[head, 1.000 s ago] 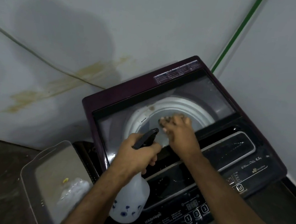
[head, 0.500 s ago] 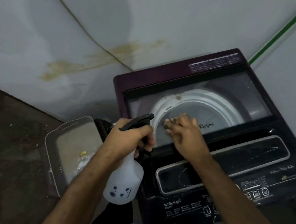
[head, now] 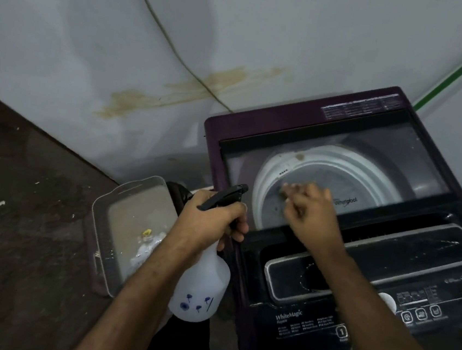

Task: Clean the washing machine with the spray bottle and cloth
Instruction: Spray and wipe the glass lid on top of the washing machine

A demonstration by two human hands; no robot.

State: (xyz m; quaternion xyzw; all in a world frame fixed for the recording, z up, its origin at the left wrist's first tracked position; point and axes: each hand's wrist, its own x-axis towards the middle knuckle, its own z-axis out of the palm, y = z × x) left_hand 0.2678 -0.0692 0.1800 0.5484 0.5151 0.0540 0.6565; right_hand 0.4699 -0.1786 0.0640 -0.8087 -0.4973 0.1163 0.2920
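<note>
**Bottle held left, right hand on washer lid**

Floor [head: 19, 224], far left: dark, with pale specks. A grey tray [head: 104, 207] sits on it just left of the washer, holding a crumpled clear item and a small yellow piece.

Left hand [head: 208, 221]: forearm enters from the near edge and angles up toward the washer's left side. Fingers are wrapped round the neck of the bottle [head: 200, 288], with the black trigger head pointing right above the knuckles. The white body hangs below the fist, tilted, beside the washer's near left corner.

Washer [head: 258, 120]: dark purple top-loader against the wall [head: 239, 33]; glass lid closed, white drum visible through it.

Right hand [head: 313, 217]: forearm crosses the control panel [head: 308, 325] from the near right. Palm faces down, fingers bent on the lid's near part. The fingertips are blurred; something dark shows under them, but whether it is the cloth, or gripped, cannot be told.
</note>
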